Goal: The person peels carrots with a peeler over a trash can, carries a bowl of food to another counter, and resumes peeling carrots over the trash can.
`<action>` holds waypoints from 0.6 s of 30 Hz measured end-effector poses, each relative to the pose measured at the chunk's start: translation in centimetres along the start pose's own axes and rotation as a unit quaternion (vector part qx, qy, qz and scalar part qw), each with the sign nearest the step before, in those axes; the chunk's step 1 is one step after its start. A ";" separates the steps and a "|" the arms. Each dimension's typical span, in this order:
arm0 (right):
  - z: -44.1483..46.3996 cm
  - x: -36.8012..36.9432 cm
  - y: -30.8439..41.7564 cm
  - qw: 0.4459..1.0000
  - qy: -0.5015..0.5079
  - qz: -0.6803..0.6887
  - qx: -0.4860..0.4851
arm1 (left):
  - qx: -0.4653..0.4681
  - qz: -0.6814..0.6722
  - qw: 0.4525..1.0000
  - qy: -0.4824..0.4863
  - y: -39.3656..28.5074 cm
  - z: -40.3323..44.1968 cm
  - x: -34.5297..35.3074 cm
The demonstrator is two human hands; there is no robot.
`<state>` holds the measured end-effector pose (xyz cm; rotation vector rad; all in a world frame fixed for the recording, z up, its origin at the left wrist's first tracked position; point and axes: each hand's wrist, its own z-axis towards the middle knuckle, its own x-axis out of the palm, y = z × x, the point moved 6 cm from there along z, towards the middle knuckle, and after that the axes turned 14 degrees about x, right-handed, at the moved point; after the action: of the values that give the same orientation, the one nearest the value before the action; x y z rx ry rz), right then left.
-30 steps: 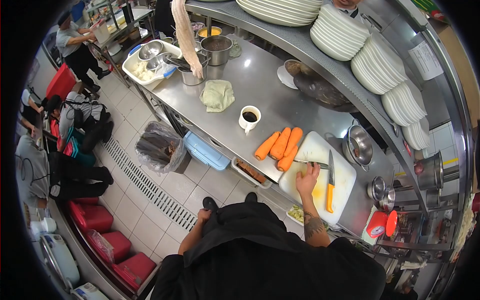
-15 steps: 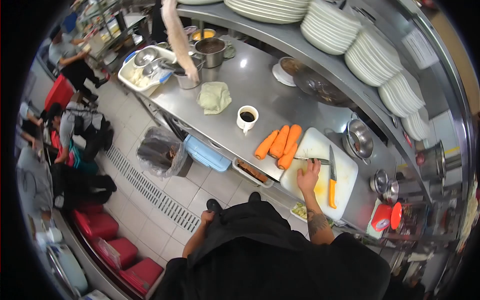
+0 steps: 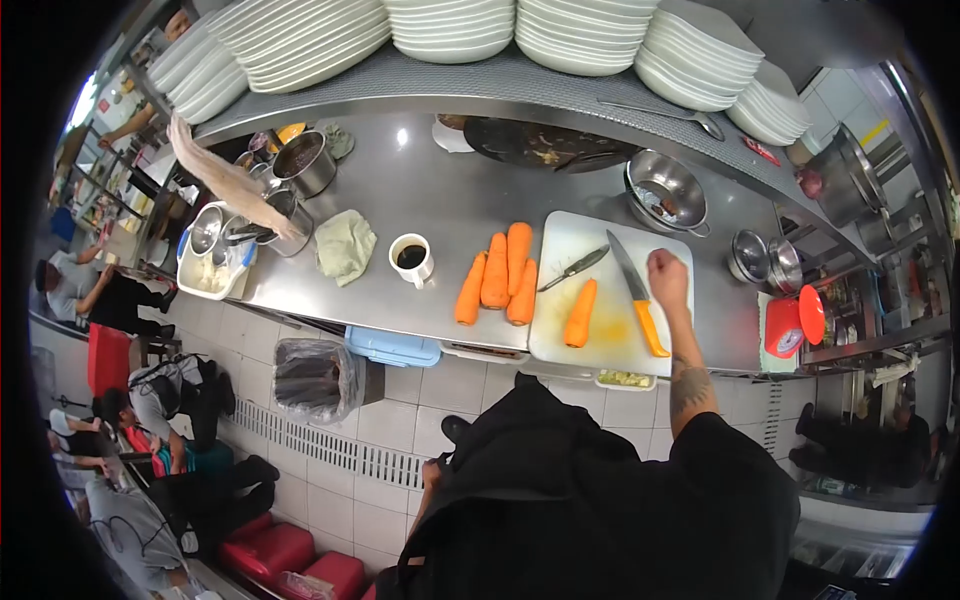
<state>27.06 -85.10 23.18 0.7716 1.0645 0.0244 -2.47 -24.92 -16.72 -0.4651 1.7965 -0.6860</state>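
Note:
My right hand hovers at the right edge of the white cutting board, its fingers curled; whatever they may hold is hidden. Beside it on the board lies a knife with a yellow handle. To the left are a small dark-handled peeler or paring knife and a single carrot. Several more carrots rest on the steel counter against the board's left side. Down by the black apron, my left hand is partly covered, with its fingers curled in; I cannot see what is in them.
A mug of dark liquid and a crumpled cloth sit left of the carrots. Another person's arm reaches toward a metal pot. A colander and red scale stand right. Plates are stacked overhead.
My right hand has left the dark-handled tool and moved right, past the yellow-handled knife, its fingers now curled. A carrot now shows on the board. The view has turned rightward.

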 end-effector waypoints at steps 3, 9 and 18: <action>4.1 -2.6 -3.4 0.995 -0.041 -0.059 0.071 | -0.044 -0.010 0.999 -0.014 2.9 0.3 3.2; 6.1 -1.0 -1.1 0.994 0.066 -0.078 -0.034 | 0.086 0.075 0.991 -0.066 -3.0 1.7 -0.7; -10.9 7.2 31.4 0.796 0.507 0.253 -0.214 | -0.372 -0.185 0.879 -0.233 -6.2 0.9 -6.0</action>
<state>32.67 -53.07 33.01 0.5819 1.7337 1.2271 0.19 -26.06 -8.55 -1.3949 1.4547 -0.0675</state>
